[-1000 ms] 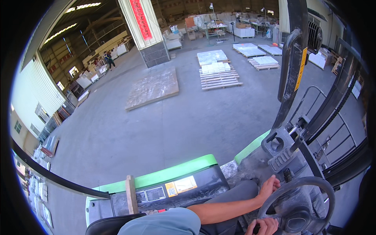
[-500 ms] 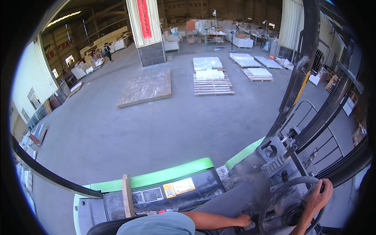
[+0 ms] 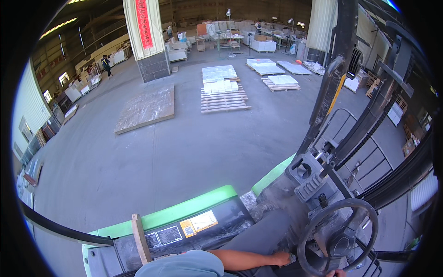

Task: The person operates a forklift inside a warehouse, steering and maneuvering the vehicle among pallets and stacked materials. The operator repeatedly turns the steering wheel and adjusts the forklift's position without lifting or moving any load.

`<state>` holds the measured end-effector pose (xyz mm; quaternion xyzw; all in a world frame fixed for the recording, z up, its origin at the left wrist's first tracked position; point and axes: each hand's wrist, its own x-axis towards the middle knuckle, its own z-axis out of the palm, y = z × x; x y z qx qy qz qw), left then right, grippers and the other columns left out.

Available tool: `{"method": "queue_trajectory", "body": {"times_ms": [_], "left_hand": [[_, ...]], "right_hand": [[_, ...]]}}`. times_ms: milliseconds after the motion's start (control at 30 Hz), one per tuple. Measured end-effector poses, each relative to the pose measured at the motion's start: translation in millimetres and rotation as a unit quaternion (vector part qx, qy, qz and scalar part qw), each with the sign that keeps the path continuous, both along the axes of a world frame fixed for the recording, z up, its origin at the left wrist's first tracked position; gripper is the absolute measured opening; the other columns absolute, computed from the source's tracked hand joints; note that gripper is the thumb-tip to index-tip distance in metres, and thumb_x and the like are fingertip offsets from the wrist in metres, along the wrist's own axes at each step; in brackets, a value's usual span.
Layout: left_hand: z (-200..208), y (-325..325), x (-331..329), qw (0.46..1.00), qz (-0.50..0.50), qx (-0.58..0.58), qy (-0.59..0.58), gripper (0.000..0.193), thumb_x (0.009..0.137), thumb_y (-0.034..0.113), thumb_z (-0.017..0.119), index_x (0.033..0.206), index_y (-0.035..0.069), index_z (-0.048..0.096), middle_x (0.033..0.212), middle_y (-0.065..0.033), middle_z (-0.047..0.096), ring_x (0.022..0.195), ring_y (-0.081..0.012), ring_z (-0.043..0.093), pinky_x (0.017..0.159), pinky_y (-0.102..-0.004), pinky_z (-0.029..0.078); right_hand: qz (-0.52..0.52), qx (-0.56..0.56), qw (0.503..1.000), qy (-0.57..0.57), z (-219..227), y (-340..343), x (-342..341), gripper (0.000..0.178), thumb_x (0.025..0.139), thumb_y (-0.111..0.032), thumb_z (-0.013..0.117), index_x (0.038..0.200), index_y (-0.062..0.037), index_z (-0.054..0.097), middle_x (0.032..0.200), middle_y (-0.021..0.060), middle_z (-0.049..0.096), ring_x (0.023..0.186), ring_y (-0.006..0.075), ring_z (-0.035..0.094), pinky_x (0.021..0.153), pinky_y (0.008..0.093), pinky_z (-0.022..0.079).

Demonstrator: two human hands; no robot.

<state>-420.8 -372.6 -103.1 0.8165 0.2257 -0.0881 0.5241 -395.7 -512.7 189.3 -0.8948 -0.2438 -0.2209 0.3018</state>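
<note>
A black steering wheel (image 3: pixel 304 240) stands at the lower right, on the vehicle I sit in. My right hand (image 3: pixel 336 273) is at the bottom of its rim, cut off by the picture's lower edge; the few fingers showing are closed on the rim. My left arm, in a grey-blue sleeve, reaches across to the right. At its end my left hand (image 3: pixel 280 259) rests by my dark-trousered leg (image 3: pixel 263 235), left of the wheel, fingers curled closed. Whatever it may hold is hidden. A lever with a black knob (image 3: pixel 322 199) rises just beyond the wheel.
A green-edged body panel (image 3: pixel 189 203) with a wooden strip (image 3: pixel 140 237) borders my left. Dark mast posts (image 3: pixel 323 97) rise at right. On the floor lie a large flat slab (image 3: pixel 147 108) and loaded pallets (image 3: pixel 225 102). A pillar (image 3: pixel 153 67) and a walking person (image 3: pixel 106 66) are farther off.
My right hand has gone from the wheel's upper right to its bottom. Slab, pallets and pillar have shifted left in view. My left hand has stayed by my leg.
</note>
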Motion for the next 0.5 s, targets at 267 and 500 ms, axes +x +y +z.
{"method": "queue_trajectory", "body": {"times_ms": [267, 500], "left_hand": [[-8, 12, 4, 0.991, -0.121, -0.035, -0.043, 0.039, 0.095, 0.034, 0.055, 0.106, 0.001, 0.072, 0.104, -0.0210, 0.075, 0.101, -0.0374, 0.072, 0.093, -0.0523, 0.053], [-31, 81, 16, 0.987, -0.113, 0.116, -0.023, 0.039, 0.097, 0.033, 0.054, 0.111, 0.001, 0.072, 0.112, -0.0237, 0.073, 0.111, -0.0407, 0.068, 0.097, -0.0526, 0.051]], "right_hand": [[0.183, 0.073, 0.971, -0.134, -36, 105, -36, 0.020, 0.071, -0.004, 0.076, 0.087, -0.0047, 0.064, 0.096, 0.0106, 0.064, 0.101, 0.0312, 0.062, 0.098, 0.0559, 0.045], [0.291, 0.158, 0.926, -0.182, 41, 248, 63, 0.016, 0.078, -0.007, 0.076, 0.090, -0.0076, 0.066, 0.099, 0.0069, 0.065, 0.105, 0.0276, 0.063, 0.104, 0.0512, 0.045]]}}
